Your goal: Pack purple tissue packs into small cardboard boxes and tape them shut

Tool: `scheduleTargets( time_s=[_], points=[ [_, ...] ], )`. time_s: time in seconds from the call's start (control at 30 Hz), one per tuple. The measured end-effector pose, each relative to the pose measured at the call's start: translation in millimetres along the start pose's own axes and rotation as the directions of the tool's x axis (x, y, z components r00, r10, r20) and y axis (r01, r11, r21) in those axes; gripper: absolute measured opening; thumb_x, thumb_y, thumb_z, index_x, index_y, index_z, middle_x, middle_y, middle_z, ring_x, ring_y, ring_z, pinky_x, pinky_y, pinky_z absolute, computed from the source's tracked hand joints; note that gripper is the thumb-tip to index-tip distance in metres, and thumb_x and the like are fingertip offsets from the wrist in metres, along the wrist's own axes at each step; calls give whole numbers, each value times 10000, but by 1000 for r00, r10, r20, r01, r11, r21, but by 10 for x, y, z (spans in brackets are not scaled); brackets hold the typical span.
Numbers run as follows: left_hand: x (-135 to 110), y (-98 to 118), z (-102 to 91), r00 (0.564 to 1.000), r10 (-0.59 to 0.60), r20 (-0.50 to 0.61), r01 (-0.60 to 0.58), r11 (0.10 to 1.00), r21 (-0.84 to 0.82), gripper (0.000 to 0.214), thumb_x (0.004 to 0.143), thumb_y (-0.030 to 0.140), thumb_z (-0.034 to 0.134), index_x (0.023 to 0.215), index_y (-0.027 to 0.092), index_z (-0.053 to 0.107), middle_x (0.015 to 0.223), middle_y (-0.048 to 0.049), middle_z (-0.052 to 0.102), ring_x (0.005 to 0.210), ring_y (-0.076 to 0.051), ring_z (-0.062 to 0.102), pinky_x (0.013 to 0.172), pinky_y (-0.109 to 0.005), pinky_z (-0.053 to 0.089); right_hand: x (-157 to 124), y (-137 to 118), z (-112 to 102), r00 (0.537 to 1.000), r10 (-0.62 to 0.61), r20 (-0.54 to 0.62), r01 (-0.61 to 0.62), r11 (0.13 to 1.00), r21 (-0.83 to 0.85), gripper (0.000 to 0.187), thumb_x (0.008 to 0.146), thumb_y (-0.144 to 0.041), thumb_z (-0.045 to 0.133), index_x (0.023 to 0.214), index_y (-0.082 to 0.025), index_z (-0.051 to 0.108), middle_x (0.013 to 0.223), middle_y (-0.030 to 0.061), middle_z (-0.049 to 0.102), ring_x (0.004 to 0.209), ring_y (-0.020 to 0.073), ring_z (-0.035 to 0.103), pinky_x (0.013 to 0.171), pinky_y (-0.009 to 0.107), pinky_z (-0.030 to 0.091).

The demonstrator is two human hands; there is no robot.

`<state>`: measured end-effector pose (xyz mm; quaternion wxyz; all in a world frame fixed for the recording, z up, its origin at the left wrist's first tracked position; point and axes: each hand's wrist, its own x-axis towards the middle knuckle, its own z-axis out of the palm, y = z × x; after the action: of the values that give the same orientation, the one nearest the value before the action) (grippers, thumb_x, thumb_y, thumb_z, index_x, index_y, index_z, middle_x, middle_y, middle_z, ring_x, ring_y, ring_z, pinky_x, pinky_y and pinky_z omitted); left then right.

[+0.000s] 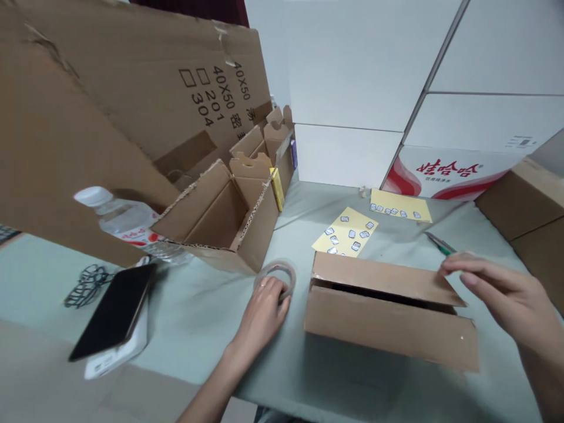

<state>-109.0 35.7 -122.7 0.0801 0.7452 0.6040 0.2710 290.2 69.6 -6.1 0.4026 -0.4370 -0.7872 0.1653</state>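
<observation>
A small brown cardboard box (388, 320) lies on the pale green table (198, 317) in front of me, its top flap half lowered. My right hand (502, 294) hovers at the flap's right end, fingers stretched out and touching its edge. My left hand (264, 311) rests on a roll of clear tape (277, 273) just left of the box, fingers curled over the roll.
An open cardboard box (220, 220) and more folded ones stand at the back left under a big cardboard sheet (110, 111). A water bottle (127, 226), a black phone (114, 308), two yellow sticker sheets (346, 232) and a green-tipped tool (440, 244) lie around. White cartons (440, 88) wall the back.
</observation>
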Motion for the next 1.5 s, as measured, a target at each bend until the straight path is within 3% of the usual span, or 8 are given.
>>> scheduleTargets(
  time_s=[0.1, 0.23, 0.47, 0.7, 0.87, 0.97, 1.27, 1.5],
  points=[
    [-53, 112, -83, 992, 23, -122, -30, 998, -54, 125, 961, 248, 493, 993, 174, 588, 979, -114, 674, 953, -291, 636, 817, -423, 518, -187, -315, -42, 968, -205, 143, 225, 965, -136, 155, 988, -238, 536, 1061, -285, 665, 911, 38, 713, 827, 223, 689, 695, 346, 551],
    [-70, 468, -352, 956, 162, -245, -212, 958, -194, 279, 1045, 336, 365, 1199, 197, 552, 1124, -116, 639, 1099, -254, 593, 964, -412, 471, -475, -507, -36, 953, -181, 242, 273, 859, -433, 362, 952, -399, 624, 1254, -199, 611, 1107, 127, 651, 951, 265, 644, 743, 375, 525],
    [-42, 895, -429, 908, 274, -316, -382, 851, -360, 82, 916, 140, 539, 917, 218, 515, 1004, -54, 589, 1038, -208, 554, 963, -354, 460, -517, -553, 37, 940, -273, 206, 335, 859, -387, 147, 927, -164, 635, 1071, -179, 607, 1069, 113, 545, 991, 225, 574, 795, 333, 491],
    [-137, 597, -385, 904, 34, -426, -168, 945, -281, 333, 891, 84, 487, 1194, 219, 522, 1201, -103, 560, 1162, -238, 557, 1003, -403, 484, -461, -410, 121, 950, -201, 240, 278, 894, -351, 362, 981, -215, 531, 1341, -174, 529, 1225, 126, 600, 1144, 220, 600, 875, 302, 535],
    [-185, 215, -295, 997, -60, -56, 56, 996, -73, 431, 770, 91, 523, 1177, 202, 609, 1313, -148, 580, 1346, -374, 436, 1112, -635, 388, -510, -285, 155, 928, -189, 321, 309, 872, -379, 412, 940, -393, 593, 1320, -235, 570, 1452, 150, 518, 1312, 341, 546, 862, 409, 598],
    [-164, 48, -164, 993, -118, -22, 115, 987, -112, 180, 803, 143, 518, 923, 192, 642, 1221, -170, 640, 1350, -410, 439, 1116, -714, 333, -499, -259, 192, 909, -218, 356, 361, 840, -406, 556, 889, -491, 646, 1355, -217, 515, 1580, 181, 401, 1438, 420, 412, 930, 535, 581],
    [-49, 388, -477, 984, -127, -125, 63, 904, -424, 199, 1023, 377, 411, 1007, 205, 510, 717, 6, 598, 649, -151, 615, 643, -263, 530, -552, -233, 274, 905, -282, 320, 405, 801, -440, 508, 911, -360, 592, 1382, -194, 498, 1610, 184, 360, 1457, 390, 406, 928, 521, 580],
    [298, 998, -456, 975, -24, -222, -123, 771, -625, 312, 1022, 388, 438, 1253, 180, 474, 1060, -97, 655, 917, -194, 646, 806, -310, 525, -599, -273, 394, 921, -284, 268, 384, 787, -483, 509, 938, -304, 550, 1410, -140, 453, 1620, 218, 323, 1527, 354, 286, 946, 487, 589]
  ],
)
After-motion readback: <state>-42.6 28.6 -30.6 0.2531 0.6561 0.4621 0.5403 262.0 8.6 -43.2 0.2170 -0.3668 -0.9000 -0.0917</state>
